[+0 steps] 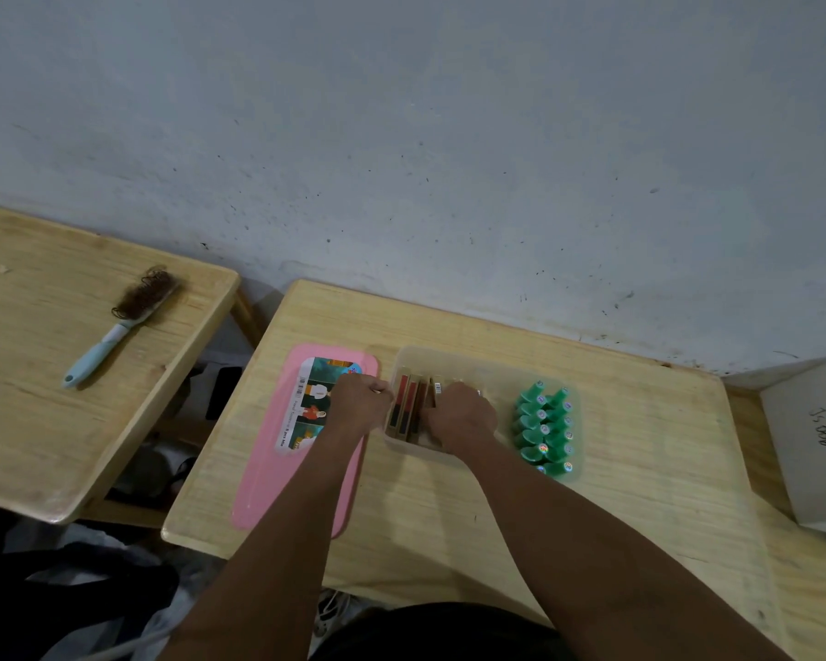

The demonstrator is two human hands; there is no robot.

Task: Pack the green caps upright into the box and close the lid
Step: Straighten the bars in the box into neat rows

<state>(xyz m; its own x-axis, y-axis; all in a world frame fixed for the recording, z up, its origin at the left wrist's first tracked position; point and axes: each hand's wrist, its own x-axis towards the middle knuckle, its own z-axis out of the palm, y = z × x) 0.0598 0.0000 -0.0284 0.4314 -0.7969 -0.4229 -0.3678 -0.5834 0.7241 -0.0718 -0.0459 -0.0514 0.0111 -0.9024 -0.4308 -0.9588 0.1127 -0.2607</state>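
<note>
A stained pale grey wall [425, 136] stands behind a light wooden surface [425, 517] and a second table [44, 422] at left.

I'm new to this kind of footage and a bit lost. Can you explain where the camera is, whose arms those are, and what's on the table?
This is one picture from a camera worn on a person's head, looking down at their own bare arms; there is no machine. On the wooden table stands a clear box; its pink lid lies beside it, off. The green caps fill the box's right end, slim packets its left. The left hand grips the box's left edge. The right hand curls over the packets; what it holds is hidden.
</note>
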